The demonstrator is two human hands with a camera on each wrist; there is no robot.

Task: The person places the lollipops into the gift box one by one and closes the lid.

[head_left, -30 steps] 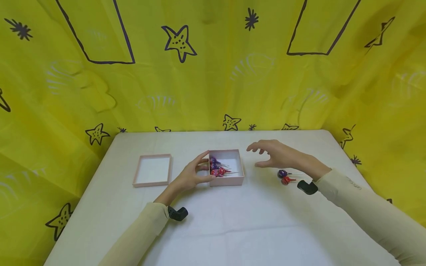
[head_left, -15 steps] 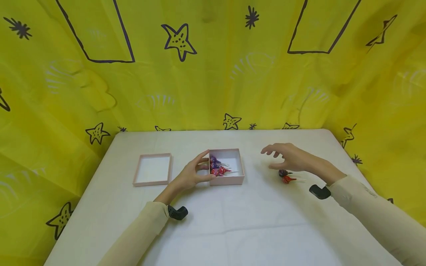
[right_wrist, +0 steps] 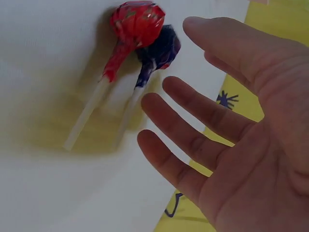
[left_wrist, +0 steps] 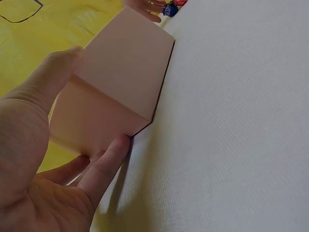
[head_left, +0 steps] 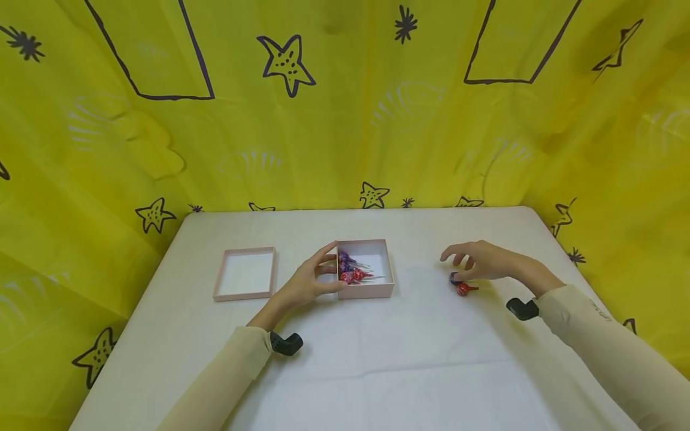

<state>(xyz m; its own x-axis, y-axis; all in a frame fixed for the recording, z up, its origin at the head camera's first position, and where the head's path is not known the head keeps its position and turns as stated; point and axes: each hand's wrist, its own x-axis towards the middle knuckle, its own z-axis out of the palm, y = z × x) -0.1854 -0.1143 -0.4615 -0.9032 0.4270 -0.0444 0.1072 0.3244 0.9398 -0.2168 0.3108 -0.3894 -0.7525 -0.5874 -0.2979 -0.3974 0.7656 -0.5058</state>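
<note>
My left hand (head_left: 303,286) holds the left side of a small pale pink box (head_left: 369,291), thumb by the near corner and fingers along the side and far corner. Inside the box, several wrapped lollipops (head_left: 353,275), purple and red, lie against the left wall with sticks pointing right. Over two lollipops on the table, my right hand (head_left: 485,261) hovers with its fingers spread and loosely bent, holding nothing. The red lollipop (right_wrist: 137,24) lies beside the dark purple lollipop (right_wrist: 163,48); in the head view the hand partly hides the purple one.
Left of the box lies its shallow pink lid (head_left: 245,274), inside facing up. A white cloth (head_left: 366,383) covers the table. Yellow patterned curtains (head_left: 334,120) hang behind and at both sides.
My right hand has moved right, away from the box, and come down over the two loose lollipops. The left hand stays on the box.
</note>
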